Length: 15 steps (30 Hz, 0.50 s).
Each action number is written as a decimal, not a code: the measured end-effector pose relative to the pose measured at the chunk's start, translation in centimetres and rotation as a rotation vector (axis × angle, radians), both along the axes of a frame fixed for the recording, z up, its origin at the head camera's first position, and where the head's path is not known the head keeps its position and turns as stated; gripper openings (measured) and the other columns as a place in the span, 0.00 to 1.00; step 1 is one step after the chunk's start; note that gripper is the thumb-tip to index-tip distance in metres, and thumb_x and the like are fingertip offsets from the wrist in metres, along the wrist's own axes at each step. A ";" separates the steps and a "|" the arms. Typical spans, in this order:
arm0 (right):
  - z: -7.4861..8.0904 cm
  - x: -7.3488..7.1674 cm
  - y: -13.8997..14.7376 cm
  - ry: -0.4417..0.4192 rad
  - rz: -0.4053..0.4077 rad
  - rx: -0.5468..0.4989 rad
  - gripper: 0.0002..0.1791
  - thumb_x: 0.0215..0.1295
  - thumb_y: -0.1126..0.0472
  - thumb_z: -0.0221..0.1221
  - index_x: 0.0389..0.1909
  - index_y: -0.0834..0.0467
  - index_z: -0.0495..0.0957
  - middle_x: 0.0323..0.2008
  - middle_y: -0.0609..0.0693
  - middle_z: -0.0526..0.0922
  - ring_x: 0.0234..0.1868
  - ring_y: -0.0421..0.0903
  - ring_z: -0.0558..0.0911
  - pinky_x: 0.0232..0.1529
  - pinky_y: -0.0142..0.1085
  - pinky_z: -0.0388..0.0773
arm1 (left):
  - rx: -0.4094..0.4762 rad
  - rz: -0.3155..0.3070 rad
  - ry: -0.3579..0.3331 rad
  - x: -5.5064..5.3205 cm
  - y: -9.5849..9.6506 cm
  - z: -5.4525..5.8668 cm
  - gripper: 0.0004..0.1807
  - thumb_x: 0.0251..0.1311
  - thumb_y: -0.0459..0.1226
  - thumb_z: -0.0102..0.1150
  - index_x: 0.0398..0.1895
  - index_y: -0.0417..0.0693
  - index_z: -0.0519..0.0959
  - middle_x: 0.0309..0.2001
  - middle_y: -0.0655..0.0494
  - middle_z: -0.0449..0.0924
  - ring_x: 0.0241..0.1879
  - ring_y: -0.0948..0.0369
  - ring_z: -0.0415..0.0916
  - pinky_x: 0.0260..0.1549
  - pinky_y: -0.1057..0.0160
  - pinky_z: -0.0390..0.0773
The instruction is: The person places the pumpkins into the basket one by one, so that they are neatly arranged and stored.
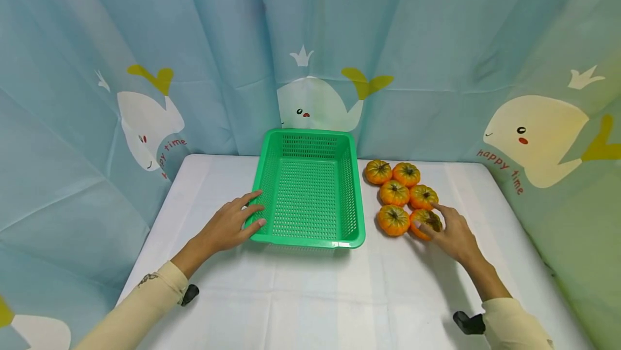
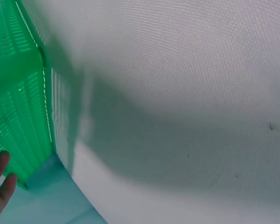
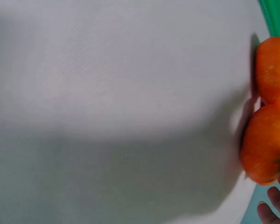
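Observation:
A green plastic basket (image 1: 306, 199) with perforated walls sits on the white-covered table, its inside bare. My left hand (image 1: 237, 220) rests at its left rim, fingers spread and reaching over the edge; the left wrist view catches only fingertips (image 2: 5, 189) beside the basket wall (image 2: 25, 107). To the basket's right, several small orange-green pumpkins stand close together. Around the front right pumpkin (image 1: 427, 221) my right hand (image 1: 453, 234) is spread, thumb on the near side and fingers at the far side. In the right wrist view, fingers (image 3: 275, 200) show beside an orange pumpkin (image 3: 265, 144).
The other pumpkins (image 1: 394, 193) form two uneven columns near the table's back edge. A light blue curtain (image 1: 417, 26) with whale prints hangs behind and at both sides. White cloth (image 1: 310, 296) covers the table in front of the basket.

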State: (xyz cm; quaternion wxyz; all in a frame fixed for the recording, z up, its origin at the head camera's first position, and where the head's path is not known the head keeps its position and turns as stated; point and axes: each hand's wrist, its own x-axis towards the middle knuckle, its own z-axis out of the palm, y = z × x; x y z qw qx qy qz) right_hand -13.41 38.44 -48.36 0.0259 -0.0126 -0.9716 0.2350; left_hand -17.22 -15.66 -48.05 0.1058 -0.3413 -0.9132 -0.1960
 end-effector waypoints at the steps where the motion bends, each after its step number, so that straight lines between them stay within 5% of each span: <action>1: -0.3 0.0 0.2 -0.010 -0.001 0.004 0.45 0.66 0.43 0.64 0.69 0.73 0.62 0.65 0.78 0.64 0.63 0.77 0.63 0.57 0.71 0.62 | -0.001 0.002 0.000 0.0 0.0 0.0 0.20 0.70 0.49 0.58 0.56 0.49 0.82 0.71 0.46 0.69 0.59 0.46 0.78 0.51 0.44 0.78; 15: -0.9 0.0 1.0 -0.090 0.019 0.010 0.44 0.69 0.43 0.61 0.68 0.76 0.63 0.60 0.78 0.69 0.56 0.73 0.72 0.53 0.65 0.69 | -0.014 0.013 -0.018 0.0 0.2 0.0 0.17 0.72 0.48 0.56 0.54 0.49 0.82 0.72 0.46 0.67 0.47 0.53 0.83 0.39 0.53 0.81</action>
